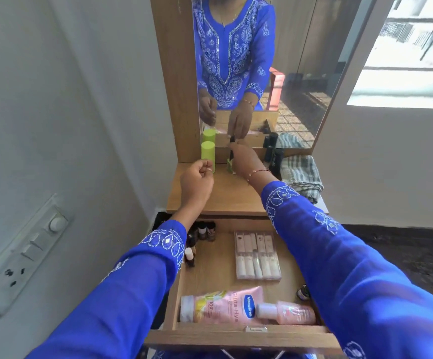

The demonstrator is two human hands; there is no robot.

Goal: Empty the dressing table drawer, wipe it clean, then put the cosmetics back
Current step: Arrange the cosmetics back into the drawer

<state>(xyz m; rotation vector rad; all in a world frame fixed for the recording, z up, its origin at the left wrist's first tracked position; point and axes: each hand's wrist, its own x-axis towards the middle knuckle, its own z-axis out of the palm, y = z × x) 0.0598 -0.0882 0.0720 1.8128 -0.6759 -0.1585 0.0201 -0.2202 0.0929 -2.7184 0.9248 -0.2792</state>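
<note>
Lime-green bottle [207, 152] standing upright at the back of the desk [225, 195], against the mirror [256, 60] — parked there to get it out of the drawer. Left hand [197, 181] just at its 6 o'clock, fingers curled with thumb and fingertips close together near the bottle's base; cannot tell whether touching it or already let go, nothing plainly held. Right hand [243, 160] at the bottle's 3 o'clock, pinching a small dark-capped green item [230, 161] from above, its bottom at the desk surface, probably being set down beside the bottle to keep the removed things in one row. Dark tubes [273, 156] farther toward 3 o'clock, and a striped cloth [301, 176] folded at the desk's right edge, presumably kept at hand for the wiping.

Drawer [241, 335] pulled open at 6 o'clock, far from emptied: small nail-polish bottles [206, 230] in its back left corner, a clear case of white tubes [258, 255] mid-right, a pink lotion tube [223, 304] and a pink bottle [286, 312] lying flat along the front. Emptying evidently at an early stage; wiping not yet possible.
</note>
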